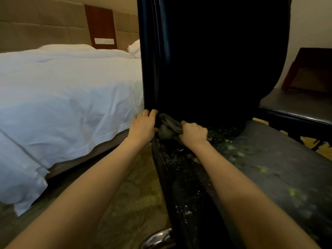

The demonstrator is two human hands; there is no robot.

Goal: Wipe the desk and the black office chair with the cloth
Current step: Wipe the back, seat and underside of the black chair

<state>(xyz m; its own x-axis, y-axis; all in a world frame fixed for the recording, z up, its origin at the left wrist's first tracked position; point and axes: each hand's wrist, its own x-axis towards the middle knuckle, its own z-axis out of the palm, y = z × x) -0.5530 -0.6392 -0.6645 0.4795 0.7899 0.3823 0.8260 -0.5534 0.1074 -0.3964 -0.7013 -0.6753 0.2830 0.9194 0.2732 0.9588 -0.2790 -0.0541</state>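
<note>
1. Chrome base point(158, 238), 6 o'clock, nearest: it marks the foot of the black office chair point(197, 203). Keep knees and forearms off it while leaning in.
2. Seat point(260, 177), 4 o'clock: pale grit and yellow-green smears cover the surface. Judged state: the seat is not yet wiped.
3. Right hand point(194, 133), just right of centre: the grip is closed in a fist around one end of the cloth point(168, 125). It sits low on the seat, at the crease under the backrest point(215, 60).
4. The cloth lies bunched in that crease, between the two hands and touching both seat and backrest.
5. Left hand point(142, 128), just left of centre: the fingers curl over the left edge of the backrest at its base, and the grip steadies the chair. Whether it also pinches the cloth's other end cannot be told.
6. Step in hand, as judged: cleaning the seat-to-back crease.
   - Press the cloth deep into the fold.
   - Draw it along the crease toward 3 o'clock in one direction.
   - Hold the chair firmly with the left hand so it cannot swivel.
   - Refold to a clean face before moving on to the smears.
   - Sweep grit toward the seat edge instead of grinding it in.
7. The backrest fills 12 o'clock; it is too dark to judge dust.
8. Bed point(62, 96), 9 o'clock: white linen hangs close by. Flick no debris that way.
9. Desk point(296, 105), 3 o'clock, farthest: a grey top with a black edge, identified by judgement only.
</note>
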